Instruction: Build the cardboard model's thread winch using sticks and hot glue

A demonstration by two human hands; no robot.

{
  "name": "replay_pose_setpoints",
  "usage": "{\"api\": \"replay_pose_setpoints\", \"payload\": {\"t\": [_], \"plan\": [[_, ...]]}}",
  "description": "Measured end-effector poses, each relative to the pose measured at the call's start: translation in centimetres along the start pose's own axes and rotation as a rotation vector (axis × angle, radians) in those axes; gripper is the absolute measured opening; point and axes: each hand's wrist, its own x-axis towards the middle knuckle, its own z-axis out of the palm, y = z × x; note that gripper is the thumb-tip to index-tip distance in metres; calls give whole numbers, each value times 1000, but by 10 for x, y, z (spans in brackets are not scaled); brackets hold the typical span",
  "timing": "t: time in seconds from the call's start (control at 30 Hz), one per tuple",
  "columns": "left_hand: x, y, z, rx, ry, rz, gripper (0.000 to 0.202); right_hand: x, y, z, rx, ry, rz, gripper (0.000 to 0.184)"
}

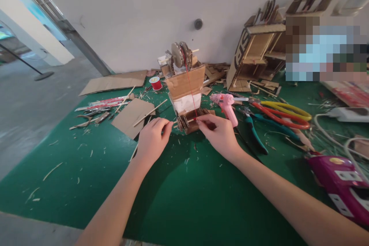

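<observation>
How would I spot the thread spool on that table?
On the green table, find the disc-topped cardboard model. Left of it, beyond the left hand, stands a small spool. Its red body and pale round top set it apart from the brown sheet nearby.

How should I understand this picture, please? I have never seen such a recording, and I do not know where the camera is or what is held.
There is no machine here: each grip is simply a person's bare hand. The single picture comes from a camera worn on that person's head, looking forward and down.

The left hand pinches the end of a thin stick at the base of a cardboard model. The right hand pinches at the red thread running down from the model's wheels.

On the green table also lie a red spool, a pink glue gun and teal-handled pliers.
</observation>
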Motion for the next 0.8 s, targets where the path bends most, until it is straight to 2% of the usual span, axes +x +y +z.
{"api": "replay_pose_setpoints", "payload": {"t": [0.8], "plan": [[0,0,1,88,-91,-41,30,1,2,1,-54,-12,-51,13]]}}
